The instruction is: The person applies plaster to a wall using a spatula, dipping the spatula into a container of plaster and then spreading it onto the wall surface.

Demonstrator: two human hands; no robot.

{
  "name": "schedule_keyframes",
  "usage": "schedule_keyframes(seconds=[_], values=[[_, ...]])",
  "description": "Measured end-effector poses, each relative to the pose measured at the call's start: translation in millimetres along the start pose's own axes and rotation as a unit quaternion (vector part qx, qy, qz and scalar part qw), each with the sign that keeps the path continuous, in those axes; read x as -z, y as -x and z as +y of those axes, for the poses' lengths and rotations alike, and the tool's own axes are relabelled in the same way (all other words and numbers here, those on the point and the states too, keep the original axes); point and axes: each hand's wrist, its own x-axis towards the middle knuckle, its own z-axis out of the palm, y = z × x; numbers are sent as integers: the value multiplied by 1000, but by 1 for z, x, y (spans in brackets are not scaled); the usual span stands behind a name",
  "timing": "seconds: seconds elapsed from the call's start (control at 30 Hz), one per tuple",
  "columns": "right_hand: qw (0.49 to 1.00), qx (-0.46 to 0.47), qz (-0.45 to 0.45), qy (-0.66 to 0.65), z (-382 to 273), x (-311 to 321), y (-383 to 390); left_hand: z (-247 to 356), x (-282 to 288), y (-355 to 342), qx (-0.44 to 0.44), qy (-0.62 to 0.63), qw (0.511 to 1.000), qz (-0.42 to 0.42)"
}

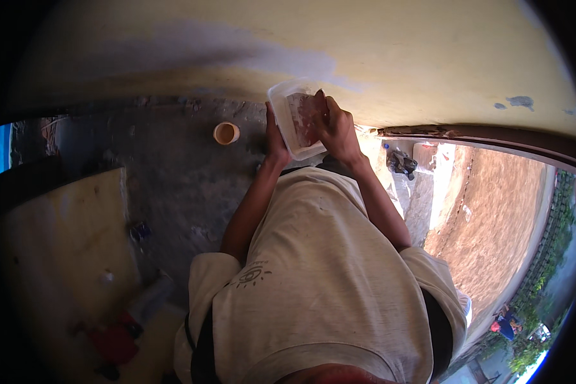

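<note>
1. I have the clear plastic tub [280, 110] in front of the wearer's torso, just short of the yellowish wall [429, 57]; its long axis runs roughly from wall toward body, the near end leaning right.
2. Inside it I see a reddish-brown patch [299, 118] with whitish smears; I cannot tell whether it is contents or a flat piece.
3. The left hand [275, 136] holds the tub along its outer left side, its fingers mostly hidden from me.
4. The right hand [340, 131] is curled over the tub's right side, fingers bent inward, nearer the reddish-brown patch than the left; whether it grips anything, I cannot tell.
5. Farther out, I find an ochre cup [226, 133] on the dark floor [173, 166], left of the left hand and apart from it.
</note>
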Motion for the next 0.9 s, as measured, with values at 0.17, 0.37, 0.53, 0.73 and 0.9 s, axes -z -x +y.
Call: schedule_keyframes(seconds=[0.17,0.37,0.53,0.73,0.9], values=[[996,57,61,-17,-23,14,-6,2,6,-5,-35,-40,997,53],[996,34,85,17,-20,19,-4,4,-5,-4,-13,-23,999,24],[995,55,77,-10,-9,11,-4,4,-8,-8,-13,-76,996,43],[992,68,35,102,3,5,-13,3,-10,-11,5,-71,997,-1],[993,50,76,69,-3,24,-18,6,-22,-13,-2,-66,998,15]])
